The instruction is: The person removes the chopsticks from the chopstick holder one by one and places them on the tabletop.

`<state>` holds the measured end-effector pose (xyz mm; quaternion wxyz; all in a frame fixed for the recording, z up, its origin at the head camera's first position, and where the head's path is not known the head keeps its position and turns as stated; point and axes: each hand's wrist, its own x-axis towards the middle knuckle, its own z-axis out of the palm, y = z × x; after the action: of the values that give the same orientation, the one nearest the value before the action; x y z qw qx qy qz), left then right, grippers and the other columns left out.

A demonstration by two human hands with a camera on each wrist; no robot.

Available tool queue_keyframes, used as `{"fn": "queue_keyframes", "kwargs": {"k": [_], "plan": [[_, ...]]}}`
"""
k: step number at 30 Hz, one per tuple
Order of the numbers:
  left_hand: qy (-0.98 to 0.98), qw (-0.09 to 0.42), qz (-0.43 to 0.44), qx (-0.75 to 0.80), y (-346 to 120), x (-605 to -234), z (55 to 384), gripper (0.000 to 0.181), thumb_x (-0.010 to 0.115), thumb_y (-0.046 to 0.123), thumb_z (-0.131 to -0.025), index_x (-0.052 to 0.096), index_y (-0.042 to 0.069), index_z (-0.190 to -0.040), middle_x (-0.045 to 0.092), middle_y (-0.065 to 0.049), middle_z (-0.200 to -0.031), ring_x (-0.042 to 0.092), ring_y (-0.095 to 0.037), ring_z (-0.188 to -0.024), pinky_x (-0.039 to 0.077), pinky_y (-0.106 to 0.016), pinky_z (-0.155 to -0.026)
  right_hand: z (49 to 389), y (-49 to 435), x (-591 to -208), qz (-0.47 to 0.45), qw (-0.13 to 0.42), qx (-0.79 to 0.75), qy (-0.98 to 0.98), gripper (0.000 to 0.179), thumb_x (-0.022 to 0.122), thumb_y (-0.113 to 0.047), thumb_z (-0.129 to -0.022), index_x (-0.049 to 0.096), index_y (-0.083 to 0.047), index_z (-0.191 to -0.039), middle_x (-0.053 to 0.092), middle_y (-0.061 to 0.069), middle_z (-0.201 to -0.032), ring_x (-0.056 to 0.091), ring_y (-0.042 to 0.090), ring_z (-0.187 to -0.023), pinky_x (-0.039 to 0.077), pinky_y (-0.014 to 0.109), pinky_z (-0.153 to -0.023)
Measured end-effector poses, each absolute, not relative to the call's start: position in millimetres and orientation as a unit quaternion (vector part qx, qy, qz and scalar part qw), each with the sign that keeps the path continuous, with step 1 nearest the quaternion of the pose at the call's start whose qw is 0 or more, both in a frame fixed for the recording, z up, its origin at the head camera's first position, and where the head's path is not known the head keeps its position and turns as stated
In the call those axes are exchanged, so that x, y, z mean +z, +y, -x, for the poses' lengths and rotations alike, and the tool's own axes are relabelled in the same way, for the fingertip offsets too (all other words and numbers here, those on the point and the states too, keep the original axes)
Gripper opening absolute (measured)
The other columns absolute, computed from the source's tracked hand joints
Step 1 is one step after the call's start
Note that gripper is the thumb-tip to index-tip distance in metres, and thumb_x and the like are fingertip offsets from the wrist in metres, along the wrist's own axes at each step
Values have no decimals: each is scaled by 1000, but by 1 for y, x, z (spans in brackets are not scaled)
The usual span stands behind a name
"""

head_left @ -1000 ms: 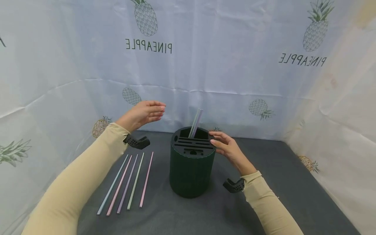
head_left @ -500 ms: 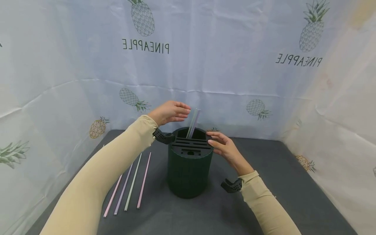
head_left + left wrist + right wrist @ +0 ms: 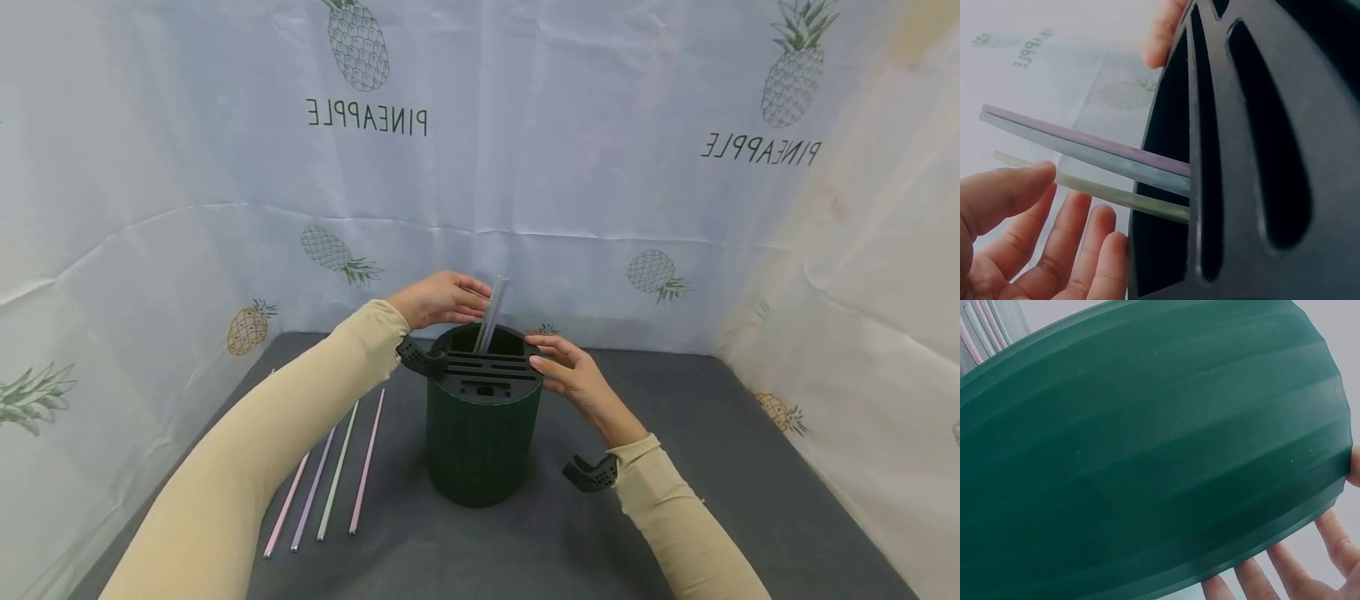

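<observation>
A dark green ribbed utensil holder [image 3: 483, 450] stands on the table with a black slotted lid [image 3: 487, 388]. Purple and blue straws [image 3: 1085, 147] lean out of its large back opening beside a pale green straw [image 3: 1104, 195]. My left hand [image 3: 446, 300] is behind the holder's left rim and pinches the green straw, thumb on the near side and index fingertip behind; its other fingers spread below. My right hand [image 3: 577, 379] touches the holder's right rim, its fingertips [image 3: 1285, 553] spaced along the side with fingers fairly straight.
Left of the holder, pink [image 3: 367, 462], green [image 3: 337, 471] and purple straws [image 3: 313, 489] lie side by side on the dark grey table [image 3: 622, 533]. My left sleeve [image 3: 255, 442] covers part of them. A pineapple-print curtain [image 3: 570, 167] surrounds the table.
My left hand has moved right from above the table's left side to the upright straws, then lowered slightly onto the green one. My right hand stays at the rim.
</observation>
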<state>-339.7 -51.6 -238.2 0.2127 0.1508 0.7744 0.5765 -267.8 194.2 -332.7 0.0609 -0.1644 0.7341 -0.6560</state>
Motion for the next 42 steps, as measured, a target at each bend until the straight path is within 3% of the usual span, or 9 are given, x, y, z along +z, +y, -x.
{"fn": "queue_keyframes", "kwargs": {"k": [18,23,27,32,36,42], "plan": [[778,174,-166,580,-52,-235,335,37,60,6,-95,52,-2,-130,54,-16,-133,55,-29,-120,47,-40,-104,267,194,-333,159,61,-654,737,48,59,-27,-97,46,-11,-141,34,9,-152,35,32,-139,33,60,-110],[739,122,-179,638,-64,-216,322,32,58,4,-96,51,-4,-126,52,-16,-134,55,-28,-121,46,-41,-104,267,194,-332,162,61,-652,738,48,59,-26,-98,45,-10,-142,33,10,-153,35,33,-139,32,60,-111],[687,65,-197,696,-78,-197,311,22,57,2,-96,56,0,-118,57,-11,-126,59,-21,-109,49,-38,-100,267,194,-332,161,64,-657,734,49,59,-25,-98,45,-9,-142,34,10,-153,34,33,-140,30,60,-111],[565,-11,-212,797,-102,-171,298,13,60,-3,-93,62,6,-103,62,-4,-102,63,-16,-90,55,-30,-89,266,194,-332,163,64,-658,733,50,60,-25,-97,45,-9,-142,34,10,-152,34,32,-140,30,60,-111],[479,-60,-211,850,-129,-157,289,16,65,-4,-89,63,4,-103,63,-5,-92,64,-15,-80,57,-26,-78,265,195,-332,166,62,-654,736,49,60,-26,-97,46,-11,-141,35,10,-152,35,32,-140,32,60,-111],[444,-82,-183,873,-172,-165,278,18,70,-3,-85,66,3,-102,63,-6,-89,62,-16,-74,56,-24,-66,265,194,-333,166,60,-654,735,49,60,-27,-97,46,-12,-141,36,9,-151,34,31,-140,32,60,-111]]}}
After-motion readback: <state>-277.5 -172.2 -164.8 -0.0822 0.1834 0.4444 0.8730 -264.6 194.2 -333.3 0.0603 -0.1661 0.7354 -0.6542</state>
